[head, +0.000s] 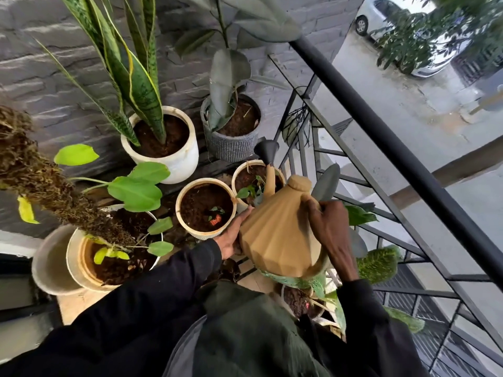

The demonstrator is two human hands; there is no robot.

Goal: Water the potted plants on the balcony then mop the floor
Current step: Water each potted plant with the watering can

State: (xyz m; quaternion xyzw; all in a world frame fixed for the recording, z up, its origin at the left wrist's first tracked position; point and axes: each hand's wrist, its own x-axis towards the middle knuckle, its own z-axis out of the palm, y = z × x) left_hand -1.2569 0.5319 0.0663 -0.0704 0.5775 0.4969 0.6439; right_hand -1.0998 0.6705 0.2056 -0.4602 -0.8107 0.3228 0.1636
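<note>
Both hands [283, 229] clasp the tan watering can [277, 240] between them.

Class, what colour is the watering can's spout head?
Dark grey, on the tan watering can; spout head, head view.

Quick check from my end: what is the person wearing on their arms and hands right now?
Both arms are in long black sleeves: the left sleeve and the right sleeve each end at the wrist. The left hand and right hand are bare, with no gloves. No rings, watch or markings can be seen.
</note>
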